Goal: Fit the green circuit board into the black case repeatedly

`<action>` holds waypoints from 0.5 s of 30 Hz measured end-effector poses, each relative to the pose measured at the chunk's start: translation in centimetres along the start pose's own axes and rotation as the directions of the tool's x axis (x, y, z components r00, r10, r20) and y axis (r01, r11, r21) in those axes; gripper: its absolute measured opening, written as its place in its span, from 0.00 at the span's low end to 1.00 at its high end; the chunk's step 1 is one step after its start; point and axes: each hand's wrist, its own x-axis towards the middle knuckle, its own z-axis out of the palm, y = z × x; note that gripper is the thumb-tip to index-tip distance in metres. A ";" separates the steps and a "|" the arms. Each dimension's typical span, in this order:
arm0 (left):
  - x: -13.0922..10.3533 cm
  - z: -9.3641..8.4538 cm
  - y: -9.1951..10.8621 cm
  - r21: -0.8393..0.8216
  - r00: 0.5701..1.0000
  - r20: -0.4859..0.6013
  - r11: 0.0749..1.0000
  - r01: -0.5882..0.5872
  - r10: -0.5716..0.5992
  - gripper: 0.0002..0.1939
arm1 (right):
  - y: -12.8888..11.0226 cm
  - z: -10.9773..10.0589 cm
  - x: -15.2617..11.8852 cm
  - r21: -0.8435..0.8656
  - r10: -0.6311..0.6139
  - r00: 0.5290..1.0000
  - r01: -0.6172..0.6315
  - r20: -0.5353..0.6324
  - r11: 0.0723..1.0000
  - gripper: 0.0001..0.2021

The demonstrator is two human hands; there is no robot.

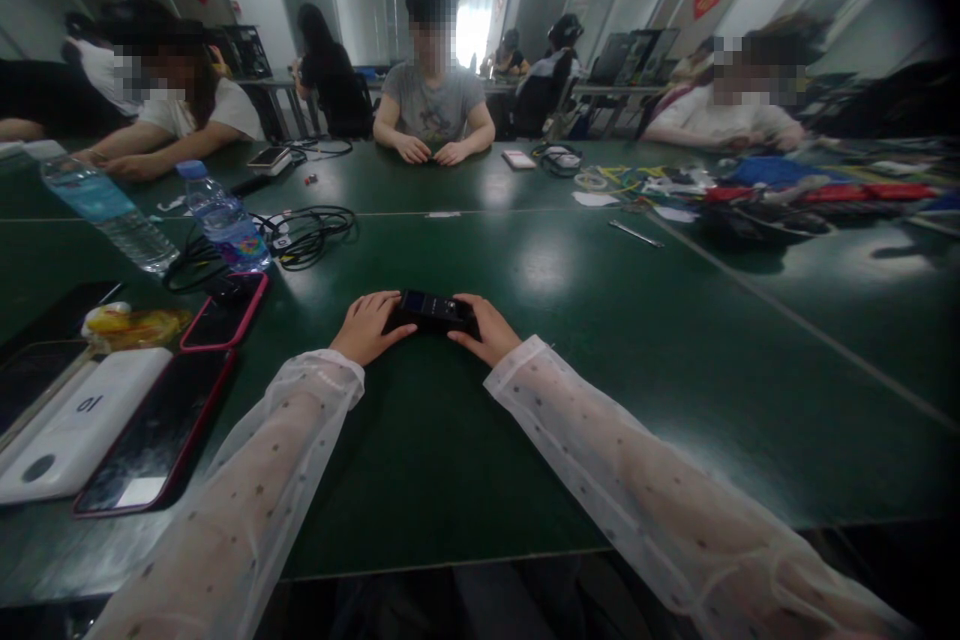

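A black handheld device (429, 310) with a small dark screen and a row of buttons lies level at the middle of the green table's near half. My left hand (369, 326) grips its left end, thumb along the near edge and fingers over the far side. Around the right end closes my right hand (486, 330), its thumb also at the near edge. The device's underside is hidden, and I cannot tell whether it touches the tabletop. Sheer white sleeves with dark stars cover both forearms.
Left of my hands are a pink-cased phone (226, 312), a red-edged phone (157, 430), a white power bank (86, 420), two water bottles (229, 220) and black cables (319, 235). Several people sit around. A cable pile (810, 195) lies far right, near a thin metal tool (636, 233).
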 end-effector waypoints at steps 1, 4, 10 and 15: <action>0.0 0.0 0.0 0.001 1.000 -0.002 1.000 0.002 -0.002 0.30 | 0.0 0.0 0.0 0.001 -0.001 1.000 0.001 -0.002 1.000 0.29; 0.0 0.0 0.1 0.002 1.000 -0.002 1.000 0.004 -0.004 0.29 | 0.1 0.1 0.0 0.004 -0.009 1.000 0.009 0.001 1.000 0.28; 0.0 -0.1 0.1 0.003 1.000 0.010 1.000 0.009 -0.009 0.30 | 0.2 0.2 0.0 0.002 0.020 1.000 -0.020 0.006 1.000 0.29; 0.0 0.0 0.1 0.007 1.000 -0.002 1.000 0.001 -0.001 0.29 | 0.2 0.2 0.0 0.003 -0.005 1.000 0.005 -0.003 1.000 0.29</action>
